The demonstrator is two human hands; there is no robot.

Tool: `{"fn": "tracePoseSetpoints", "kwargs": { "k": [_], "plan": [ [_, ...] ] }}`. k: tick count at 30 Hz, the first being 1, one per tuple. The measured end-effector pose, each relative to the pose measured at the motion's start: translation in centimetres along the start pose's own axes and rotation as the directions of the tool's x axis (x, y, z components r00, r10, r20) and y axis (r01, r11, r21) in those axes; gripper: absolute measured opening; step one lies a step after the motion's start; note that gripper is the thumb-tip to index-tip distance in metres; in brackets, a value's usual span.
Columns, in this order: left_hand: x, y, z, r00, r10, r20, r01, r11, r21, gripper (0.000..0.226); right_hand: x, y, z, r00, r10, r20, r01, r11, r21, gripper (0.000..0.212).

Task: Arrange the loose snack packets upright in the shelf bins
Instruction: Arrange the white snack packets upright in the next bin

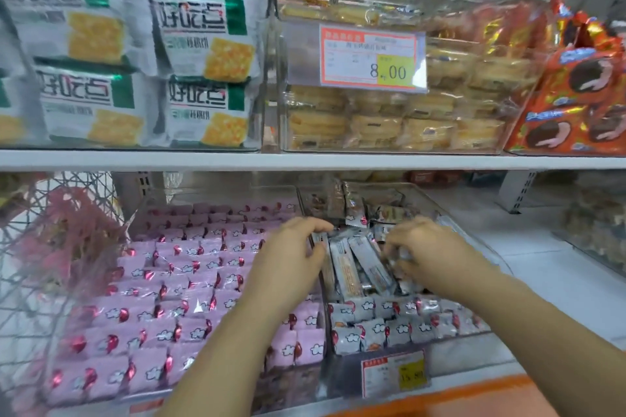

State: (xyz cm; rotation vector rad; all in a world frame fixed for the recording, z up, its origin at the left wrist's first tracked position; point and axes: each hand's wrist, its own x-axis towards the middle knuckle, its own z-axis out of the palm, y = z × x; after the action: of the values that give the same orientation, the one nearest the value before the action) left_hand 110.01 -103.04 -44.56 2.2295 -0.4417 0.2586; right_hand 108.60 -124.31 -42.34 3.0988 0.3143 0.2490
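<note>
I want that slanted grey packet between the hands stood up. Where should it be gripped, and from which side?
Pinch the slanted packet at its upper, far end, coming from above: that end sticks up and looks free, while the lower end is buried among the other packets.

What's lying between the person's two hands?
Silver snack packets, lying tilted, fill the gap between the left hand and the right hand; the head view shows it.

White shelf board [338, 161] spans frame; slotted metal bracket [518, 193] beneath at right; wire basket [50, 230] far left; orange strip [474, 396] bottom edge.
</note>
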Motion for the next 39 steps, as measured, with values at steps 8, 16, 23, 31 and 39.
{"fn": "tracePoseSetpoints", "kwargs": {
  "k": [8, 16, 23, 31, 39],
  "plan": [
    [-0.3, -0.6, -0.4, 1.000, -0.006, 0.029, 0.006, 1.000, -0.007, 0.026, -2.1, 1.8, -0.9, 0.999, 0.028, -0.040, -0.031, 0.996, -0.087, 0.020],
    [-0.4, -1.0, -0.7, 0.999, -0.002, 0.043, 0.004, 0.999, -0.052, 0.024, 0.5, -4.2, -0.8, 0.984, 0.069, 0.162, -0.138, 0.874, 0.465, 0.042],
    [-0.1, -1.1, -0.9, 0.999, 0.003, 0.049, -0.001, 0.999, -0.041, 0.024, 1.9, -6.1, 1.6, 0.982, 0.117, 0.146, -0.170, 0.884, 0.435, 0.063],
    [-0.1, -1.2, -0.8, 0.998, 0.017, 0.059, -0.016, 1.000, -0.026, 0.022, 1.3, -6.2, 2.8, 0.983, 0.181, 0.029, -0.149, 0.700, 0.699, 0.055],
    [-0.2, -1.2, -0.9, 0.997, 0.007, 0.072, -0.004, 0.999, -0.044, 0.023, 0.5, -2.7, -0.2, 0.826, 0.431, -0.364, -0.115, 0.759, 0.641, 0.020]
  ]
}}
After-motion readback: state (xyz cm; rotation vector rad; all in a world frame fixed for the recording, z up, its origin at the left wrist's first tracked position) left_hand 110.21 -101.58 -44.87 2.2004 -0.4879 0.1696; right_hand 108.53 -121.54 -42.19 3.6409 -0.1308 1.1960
